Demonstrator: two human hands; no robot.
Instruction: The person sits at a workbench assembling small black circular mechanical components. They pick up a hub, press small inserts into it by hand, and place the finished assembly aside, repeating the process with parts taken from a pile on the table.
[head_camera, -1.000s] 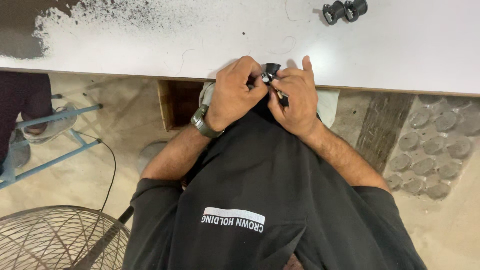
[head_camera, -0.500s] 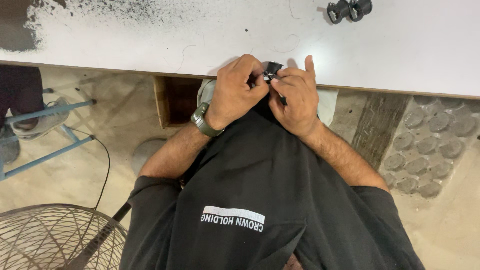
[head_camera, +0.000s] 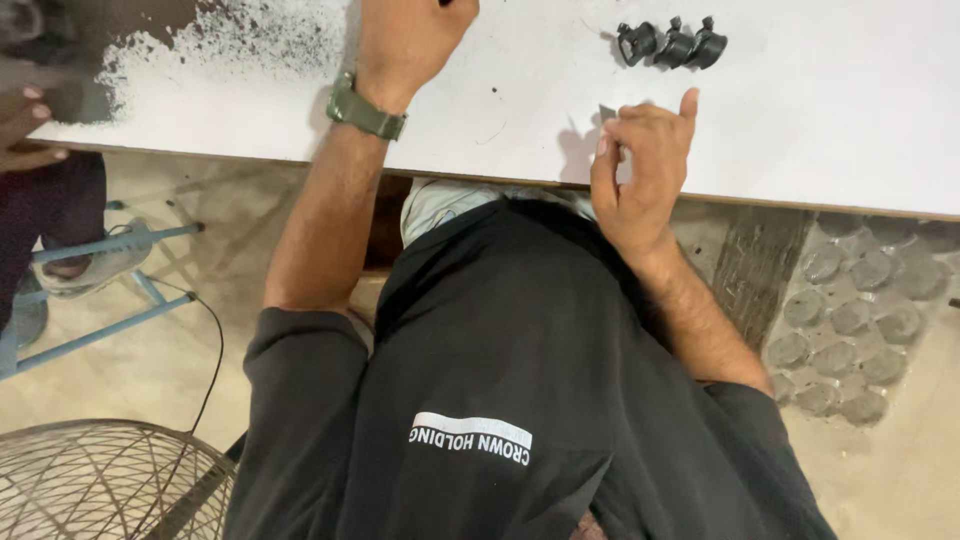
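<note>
My left hand, with a green watch on its wrist, lies far forward on the white table. Its fingers are curled and run out of the top of the view, where a dark bit shows at the fingertips. My right hand hovers at the table's near edge. It pinches a small grey metal piece between thumb and fingers, with the index finger raised. Three small black clamp parts lie in a row on the table just beyond my right hand.
Dark powder is spread over the table's far left. Another person's hand rests at the left edge above a blue stool frame. A wire fan guard sits bottom left. A wooden table leg stands at the right.
My hands were together at the table edge working a small black part. They have come apart: the left reached forward onto the table, and the right stays near the edge holding a grey piece.
</note>
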